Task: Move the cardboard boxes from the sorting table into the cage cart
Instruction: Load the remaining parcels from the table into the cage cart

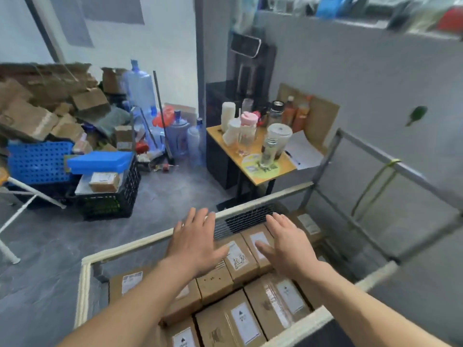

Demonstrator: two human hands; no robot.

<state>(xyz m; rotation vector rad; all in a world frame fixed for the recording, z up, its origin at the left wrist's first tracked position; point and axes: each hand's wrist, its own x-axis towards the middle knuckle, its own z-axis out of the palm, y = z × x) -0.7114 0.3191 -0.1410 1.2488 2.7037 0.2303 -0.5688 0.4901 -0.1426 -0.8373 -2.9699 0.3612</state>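
Observation:
The cage cart [140,244] fills the lower part of the view, its padded top rail running across in front of me. Several brown cardboard boxes [250,319] with white labels lie packed flat inside it. My left hand [194,242] hovers over the far row with fingers spread and straight, holding nothing. My right hand [285,242] is beside it, also flat and spread, above a labelled box [240,256] that lies between the two hands. Whether either palm touches a box is unclear. The sorting table is out of view.
A small yellow-topped table [253,171] crowded with cups and bottles stands just beyond the cart. On the floor to the left are a black crate [112,201], a blue crate [37,161], water jugs [140,88] and a heap of flattened cardboard [42,101]. A grey wall runs along the right.

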